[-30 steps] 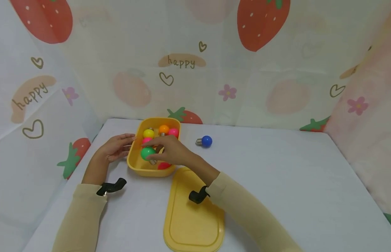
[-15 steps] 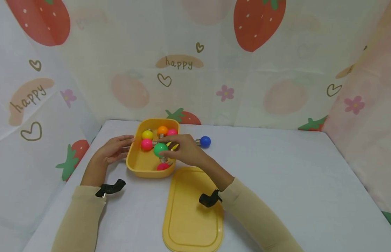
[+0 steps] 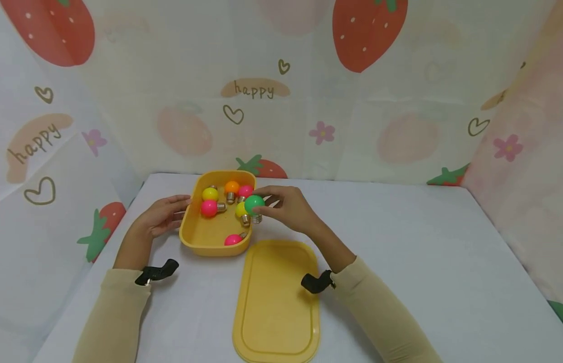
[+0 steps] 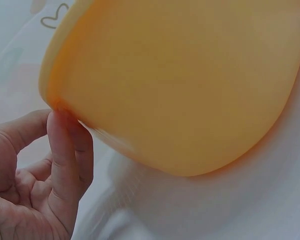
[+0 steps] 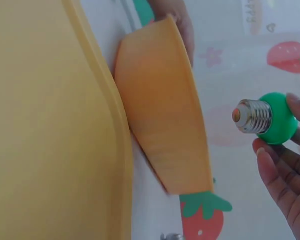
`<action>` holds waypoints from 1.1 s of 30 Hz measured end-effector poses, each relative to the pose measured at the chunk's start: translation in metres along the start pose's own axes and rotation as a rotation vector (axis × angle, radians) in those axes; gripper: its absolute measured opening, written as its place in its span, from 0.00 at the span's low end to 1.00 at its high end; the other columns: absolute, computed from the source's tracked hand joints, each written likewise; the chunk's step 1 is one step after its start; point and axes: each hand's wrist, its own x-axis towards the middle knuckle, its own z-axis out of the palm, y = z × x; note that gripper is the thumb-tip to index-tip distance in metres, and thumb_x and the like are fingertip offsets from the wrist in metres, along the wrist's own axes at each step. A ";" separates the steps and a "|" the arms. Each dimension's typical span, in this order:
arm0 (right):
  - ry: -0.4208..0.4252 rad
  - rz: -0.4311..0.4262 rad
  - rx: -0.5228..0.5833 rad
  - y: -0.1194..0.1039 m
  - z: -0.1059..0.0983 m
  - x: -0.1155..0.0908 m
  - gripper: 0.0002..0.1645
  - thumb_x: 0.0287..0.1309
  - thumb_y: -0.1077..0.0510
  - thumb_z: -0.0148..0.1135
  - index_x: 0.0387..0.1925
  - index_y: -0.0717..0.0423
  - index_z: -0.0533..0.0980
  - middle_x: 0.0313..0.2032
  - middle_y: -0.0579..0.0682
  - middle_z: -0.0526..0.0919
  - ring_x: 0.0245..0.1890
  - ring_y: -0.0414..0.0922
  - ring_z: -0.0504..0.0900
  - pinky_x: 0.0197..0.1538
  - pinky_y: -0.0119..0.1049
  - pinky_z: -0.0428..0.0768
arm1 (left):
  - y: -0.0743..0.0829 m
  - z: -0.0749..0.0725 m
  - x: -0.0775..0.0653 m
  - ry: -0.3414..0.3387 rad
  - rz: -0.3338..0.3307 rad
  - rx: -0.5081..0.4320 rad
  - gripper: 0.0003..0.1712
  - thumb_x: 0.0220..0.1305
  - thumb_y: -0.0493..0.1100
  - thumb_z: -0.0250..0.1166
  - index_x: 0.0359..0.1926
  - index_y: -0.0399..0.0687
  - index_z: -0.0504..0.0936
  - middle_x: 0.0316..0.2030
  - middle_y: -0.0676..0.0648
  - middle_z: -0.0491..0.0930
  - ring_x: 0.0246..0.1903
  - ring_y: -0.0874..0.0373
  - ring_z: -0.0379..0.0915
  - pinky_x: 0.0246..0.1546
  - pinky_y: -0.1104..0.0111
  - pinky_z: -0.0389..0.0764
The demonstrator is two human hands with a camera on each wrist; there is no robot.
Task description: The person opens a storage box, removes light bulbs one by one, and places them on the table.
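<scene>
My right hand [image 3: 290, 206] pinches a green light bulb [image 3: 254, 204] between thumb and fingers at the right rim of the yellow box [image 3: 213, 250]. In the right wrist view the bulb's metal screw base [image 5: 252, 116] points away from the fingers. My left hand [image 3: 163, 217] touches the outer left wall of the box with fairly straight fingers; its fingertips [image 4: 59, 117] press just under the rim. Inside the box lie an orange bulb [image 3: 232, 188], a yellow bulb [image 3: 210, 194], a pink bulb [image 3: 209, 208] and several others.
A yellow lid [image 3: 275, 302] lies flat on the white table [image 3: 422, 262], in front of and right of the box. Behind the table hangs a strawberry-print cloth [image 3: 263, 136], which also covers both sides. The blue bulb seen earlier is hidden behind my right hand in the head view.
My right hand has lifted the green bulb from the box's interior and carried it right to the rim, uncovering a second yellow bulb. My left hand stays against the box.
</scene>
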 end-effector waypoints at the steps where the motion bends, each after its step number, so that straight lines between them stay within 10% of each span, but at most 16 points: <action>1: 0.015 0.004 0.003 0.002 -0.003 0.000 0.23 0.60 0.53 0.74 0.55 0.55 0.83 0.48 0.46 0.87 0.41 0.43 0.86 0.47 0.37 0.86 | 0.000 0.000 -0.001 0.003 0.000 0.001 0.24 0.73 0.48 0.64 0.64 0.49 0.69 0.42 0.54 0.83 0.39 0.60 0.81 0.43 0.70 0.85; 33: 0.221 0.294 0.134 0.058 -0.059 -0.018 0.23 0.62 0.53 0.73 0.56 0.56 0.82 0.49 0.55 0.86 0.43 0.56 0.87 0.48 0.53 0.86 | 0.001 0.004 -0.003 0.057 0.034 0.147 0.36 0.72 0.53 0.63 0.73 0.43 0.62 0.49 0.53 0.77 0.45 0.59 0.77 0.47 0.71 0.84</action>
